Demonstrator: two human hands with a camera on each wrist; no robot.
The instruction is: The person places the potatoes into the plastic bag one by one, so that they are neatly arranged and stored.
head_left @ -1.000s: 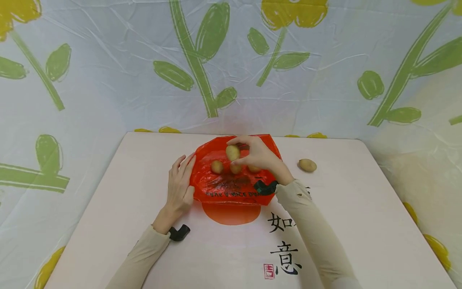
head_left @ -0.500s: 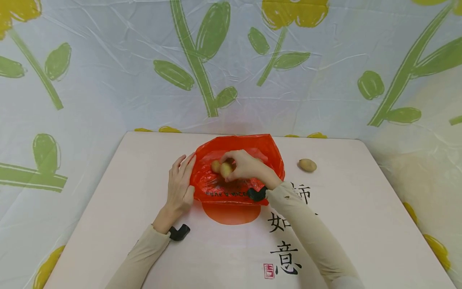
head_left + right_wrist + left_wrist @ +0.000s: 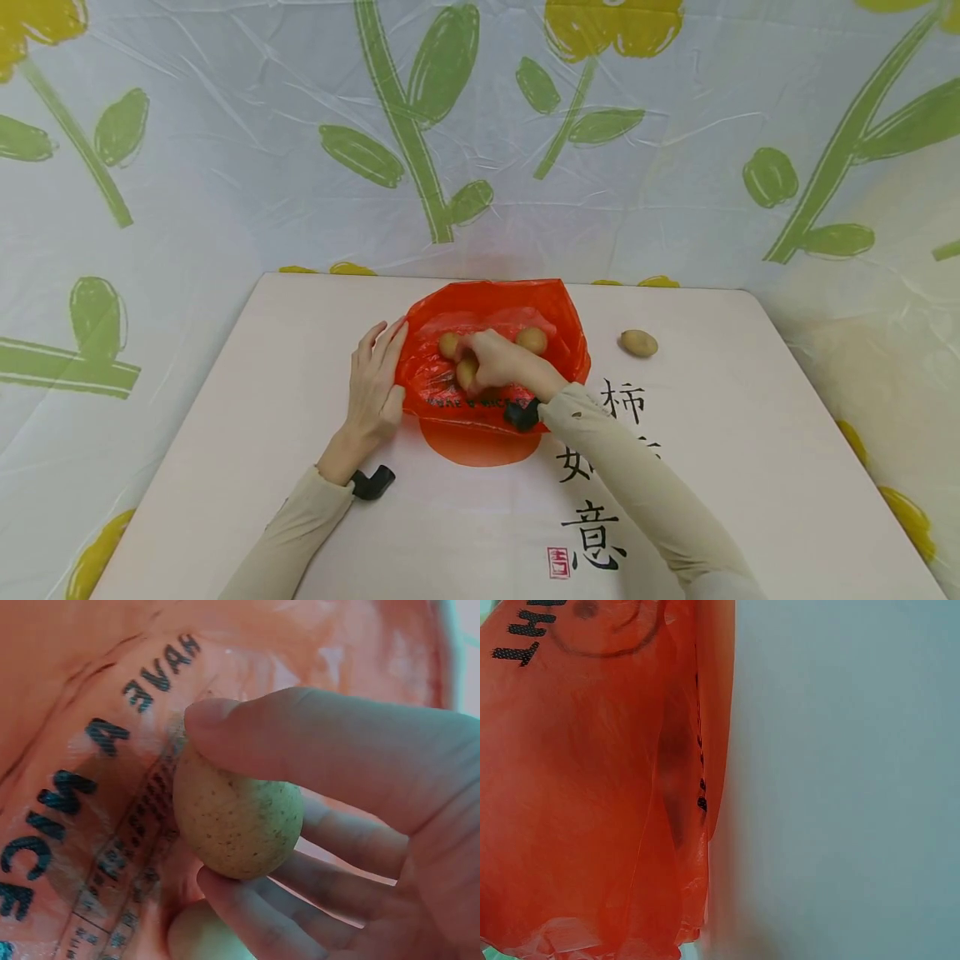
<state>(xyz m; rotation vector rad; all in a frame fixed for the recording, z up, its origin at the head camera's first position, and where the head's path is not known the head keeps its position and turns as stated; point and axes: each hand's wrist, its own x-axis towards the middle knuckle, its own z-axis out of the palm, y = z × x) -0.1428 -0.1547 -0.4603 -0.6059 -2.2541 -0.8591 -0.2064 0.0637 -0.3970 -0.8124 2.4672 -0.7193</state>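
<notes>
A red plastic bag [image 3: 442,387] lies with its mouth spread wide. My right hand [image 3: 498,358] reaches inside, pinching a small speckled potato [image 3: 236,814] between thumb and fingertips. In the head view the held potato [image 3: 467,372] is partly covered by the fingers. Two more potatoes rest in the bag, one left of the hand [image 3: 448,346] and one right of it [image 3: 532,340]. My left hand [image 3: 372,379] lies along the bag's left side, its fairly straight fingers touching the edge. Only the bag's side [image 3: 577,810] shows in the left wrist view, without the hand.
A single potato [image 3: 639,343] lies on the pale table mat [image 3: 720,433], right of the bag. Black characters [image 3: 594,533] and an orange shape [image 3: 480,446] are printed on the mat. Floral cloth [image 3: 262,167] hangs behind and along both sides.
My right hand has lowered its potato from above the bag's far part down into the bag, nearer the front. The right-hand potato in the bag is visible again. My left hand has stayed still.
</notes>
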